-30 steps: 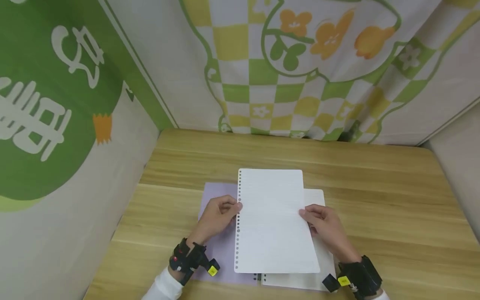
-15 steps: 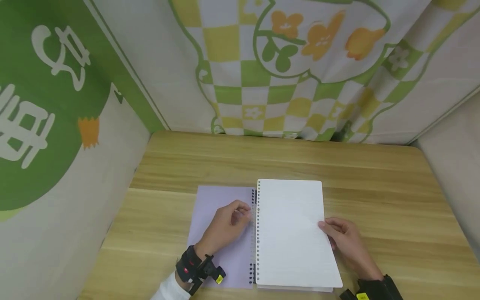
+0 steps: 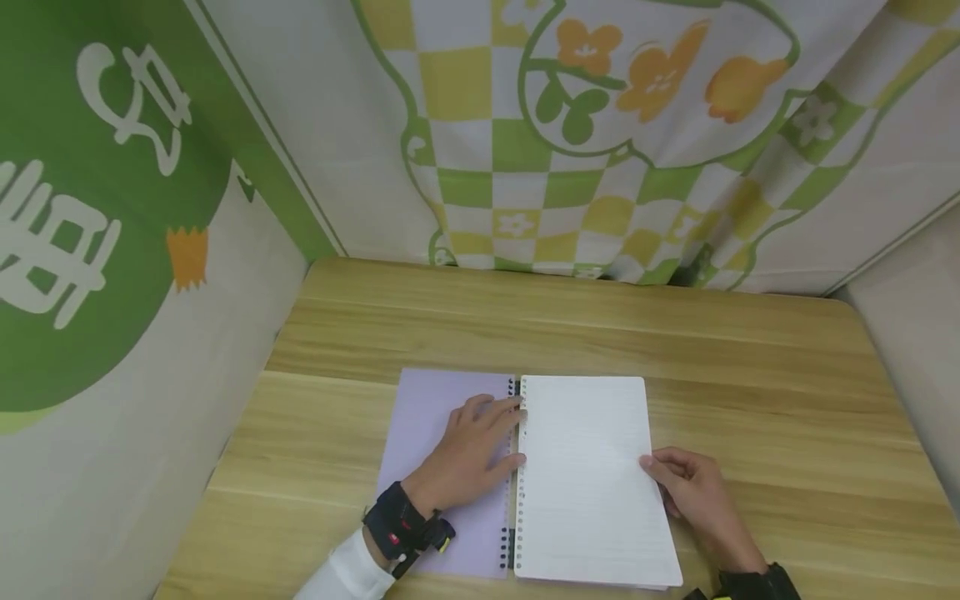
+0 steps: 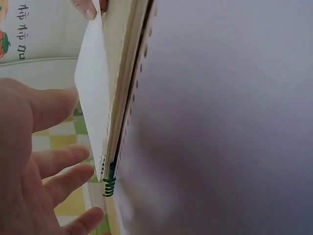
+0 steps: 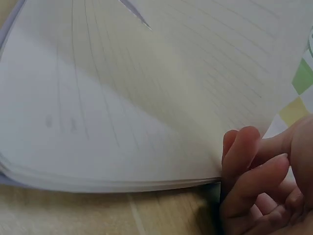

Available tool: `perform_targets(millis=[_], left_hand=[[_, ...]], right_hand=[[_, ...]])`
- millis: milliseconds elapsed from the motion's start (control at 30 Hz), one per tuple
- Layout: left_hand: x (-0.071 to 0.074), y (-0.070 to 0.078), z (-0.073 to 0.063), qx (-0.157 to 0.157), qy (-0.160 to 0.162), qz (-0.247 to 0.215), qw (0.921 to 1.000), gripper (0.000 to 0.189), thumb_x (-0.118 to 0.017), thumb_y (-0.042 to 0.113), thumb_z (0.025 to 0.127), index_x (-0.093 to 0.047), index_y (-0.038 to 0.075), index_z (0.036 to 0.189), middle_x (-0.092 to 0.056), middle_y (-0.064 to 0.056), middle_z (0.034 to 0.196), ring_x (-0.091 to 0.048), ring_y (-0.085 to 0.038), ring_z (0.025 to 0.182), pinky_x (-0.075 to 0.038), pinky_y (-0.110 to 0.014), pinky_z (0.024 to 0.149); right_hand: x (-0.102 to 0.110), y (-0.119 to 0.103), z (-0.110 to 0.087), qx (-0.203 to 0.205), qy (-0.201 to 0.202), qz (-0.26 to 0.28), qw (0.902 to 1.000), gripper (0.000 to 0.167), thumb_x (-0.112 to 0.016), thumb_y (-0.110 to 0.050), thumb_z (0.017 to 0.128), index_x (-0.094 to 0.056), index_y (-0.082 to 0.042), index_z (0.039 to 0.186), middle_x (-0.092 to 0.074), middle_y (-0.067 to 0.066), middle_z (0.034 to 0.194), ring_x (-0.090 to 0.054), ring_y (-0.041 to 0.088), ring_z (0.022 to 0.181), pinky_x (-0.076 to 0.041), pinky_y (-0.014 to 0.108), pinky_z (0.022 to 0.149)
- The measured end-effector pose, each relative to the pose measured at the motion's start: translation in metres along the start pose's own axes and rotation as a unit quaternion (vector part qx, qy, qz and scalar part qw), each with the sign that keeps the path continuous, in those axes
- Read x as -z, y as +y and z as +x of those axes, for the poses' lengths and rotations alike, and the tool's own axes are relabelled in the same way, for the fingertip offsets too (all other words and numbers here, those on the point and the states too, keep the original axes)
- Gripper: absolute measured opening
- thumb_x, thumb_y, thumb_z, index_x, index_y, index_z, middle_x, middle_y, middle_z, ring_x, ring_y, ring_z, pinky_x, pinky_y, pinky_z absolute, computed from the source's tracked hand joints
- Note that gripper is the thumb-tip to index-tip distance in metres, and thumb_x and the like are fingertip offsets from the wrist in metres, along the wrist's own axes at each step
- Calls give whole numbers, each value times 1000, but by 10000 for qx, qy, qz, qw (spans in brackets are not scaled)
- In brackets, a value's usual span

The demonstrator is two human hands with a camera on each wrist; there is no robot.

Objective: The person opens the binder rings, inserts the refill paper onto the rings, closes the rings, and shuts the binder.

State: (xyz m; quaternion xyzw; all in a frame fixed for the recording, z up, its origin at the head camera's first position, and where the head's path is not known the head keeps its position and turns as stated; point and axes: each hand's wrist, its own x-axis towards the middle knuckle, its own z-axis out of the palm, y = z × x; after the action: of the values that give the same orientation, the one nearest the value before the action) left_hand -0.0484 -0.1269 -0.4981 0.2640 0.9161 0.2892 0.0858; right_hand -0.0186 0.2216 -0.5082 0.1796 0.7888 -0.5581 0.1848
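An opened loose-leaf notebook lies on the table, its lilac cover (image 3: 420,425) on the left and a page stack (image 5: 88,166) on the right. Over that stack is a white lined sheet (image 3: 585,492) with punched holes down its left side. My right hand (image 3: 693,492) pinches the sheet's right edge between thumb and fingers. Extended and spread, the fingers of my left hand (image 3: 468,458) reach across the binding to the sheet's punched edge. In the left wrist view, the sheet (image 4: 92,83) slants above the pages, near dark binder rings (image 4: 109,186).
The wooden table (image 3: 360,333) extends behind the notebook and to both sides. A checkered curtain (image 3: 517,192) hangs along its back edge, and a green-and-white printed cloth (image 3: 97,225) covers the left side. Both wrists wear black camera straps (image 3: 397,521).
The sheet has moved right and toward the person, from across both sides onto the right-hand stack. My left hand has let go of its edge and spread its fingers; the right keeps its pinch.
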Motion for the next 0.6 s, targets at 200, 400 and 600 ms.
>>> perform_targets(millis=[200, 400, 600], left_hand=[[-3, 2, 5, -17, -273, 252, 9993, 62, -60, 40, 108, -46, 14, 162, -32, -6, 175, -25, -45, 158, -23, -65, 125], [-4, 4, 9, 56, -373, 433, 9984, 61, -56, 41, 110, -44, 14, 163, -29, -6, 176, -22, -46, 160, -21, -65, 126], [-7, 3, 9, 123, -396, 566, 9975, 62, -59, 40, 108, -45, 15, 163, -30, -7, 176, -22, -48, 158, -22, -67, 125]], right_hand=[[0, 1, 1, -81, 75, -92, 9999, 34, -73, -21, 103, -71, 7, 122, -62, -3, 66, -43, 9, 50, -40, 23, 50], [2, 3, 3, -87, 37, -133, 9999, 39, -72, -23, 104, -68, 8, 128, -69, -2, 72, -47, 9, 53, -43, 23, 53], [3, 1, 3, -20, -61, -174, 9998, 41, -72, -24, 104, -67, 9, 129, -68, -2, 72, -48, 10, 54, -44, 23, 55]])
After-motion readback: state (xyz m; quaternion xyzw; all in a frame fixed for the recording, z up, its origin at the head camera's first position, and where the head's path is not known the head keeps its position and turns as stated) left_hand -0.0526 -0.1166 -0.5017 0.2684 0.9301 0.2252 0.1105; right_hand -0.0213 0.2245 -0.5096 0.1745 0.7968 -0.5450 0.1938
